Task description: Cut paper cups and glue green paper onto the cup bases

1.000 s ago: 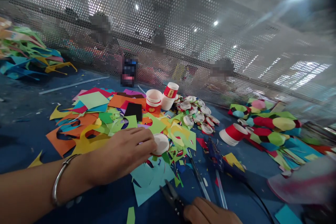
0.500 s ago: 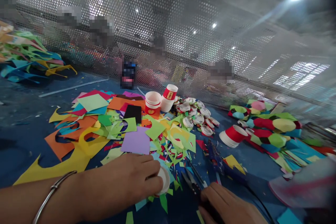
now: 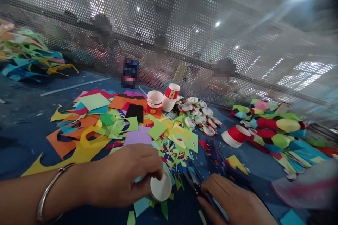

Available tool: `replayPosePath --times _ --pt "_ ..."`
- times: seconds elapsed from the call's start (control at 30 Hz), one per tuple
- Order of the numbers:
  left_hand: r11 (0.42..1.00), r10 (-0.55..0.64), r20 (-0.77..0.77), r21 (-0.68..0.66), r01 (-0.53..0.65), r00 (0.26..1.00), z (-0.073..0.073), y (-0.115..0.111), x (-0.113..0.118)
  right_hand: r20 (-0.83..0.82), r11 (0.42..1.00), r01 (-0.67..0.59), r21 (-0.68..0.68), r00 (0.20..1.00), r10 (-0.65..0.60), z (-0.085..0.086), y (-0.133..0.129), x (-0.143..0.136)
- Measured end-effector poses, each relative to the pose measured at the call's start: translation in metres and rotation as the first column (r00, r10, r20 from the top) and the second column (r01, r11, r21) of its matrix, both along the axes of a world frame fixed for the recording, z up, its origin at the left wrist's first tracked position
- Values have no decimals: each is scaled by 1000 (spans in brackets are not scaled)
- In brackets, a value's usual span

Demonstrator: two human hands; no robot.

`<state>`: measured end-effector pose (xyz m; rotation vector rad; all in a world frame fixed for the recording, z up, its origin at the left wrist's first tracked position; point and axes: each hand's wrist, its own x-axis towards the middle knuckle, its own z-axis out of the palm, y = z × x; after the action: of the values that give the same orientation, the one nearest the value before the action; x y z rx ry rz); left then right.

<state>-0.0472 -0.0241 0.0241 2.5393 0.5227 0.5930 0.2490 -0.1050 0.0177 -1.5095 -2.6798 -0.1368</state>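
My left hand (image 3: 126, 175), with a silver bangle on the wrist, has its thumb and fingers curled at the left rim of a small white paper cup bottom (image 3: 161, 187). Just right of it, my right hand (image 3: 227, 195) is wrapped round the handles of scissors (image 3: 192, 181), whose blades point up and left, slightly apart. A thin blue-grey tool lies along the scissors, partly under that hand. Small green and coloured paper scraps (image 3: 173, 151) lie above and around the cup piece. A blue glue gun (image 3: 218, 154) rests beyond the right hand.
Coloured paper sheets (image 3: 95, 102) spread on the blue table at left. Paper cups (image 3: 154, 102) stand at centre, cut cup bottoms (image 3: 200, 114) beside them. Another red-and-white cup stack (image 3: 236, 136) lies right, near decorated pieces (image 3: 274, 128). A perforated screen stands behind.
My left hand has shifted up and back, uncovering more of the white cup piece. My right hand has moved slightly up, still on the scissors. The view has shifted a little.
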Motion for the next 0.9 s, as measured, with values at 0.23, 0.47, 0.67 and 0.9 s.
replayPosePath --times 0.23,0.47,0.67,0.9 --pt "982 173 35 -87 -170 984 -14 16 1 21 996 35 -77 999 -34 17 27 -5" --pt "985 90 -124 157 -70 988 -10 13 0 31 990 127 -59 992 -125 25 39 21" --pt "919 -32 -57 392 52 998 -7 5 2 77 996 77 -49 994 -73 17 30 41" --pt "921 -149 -21 362 146 989 -7 -5 8 130 999 32 -27 991 -28 13 19 54"
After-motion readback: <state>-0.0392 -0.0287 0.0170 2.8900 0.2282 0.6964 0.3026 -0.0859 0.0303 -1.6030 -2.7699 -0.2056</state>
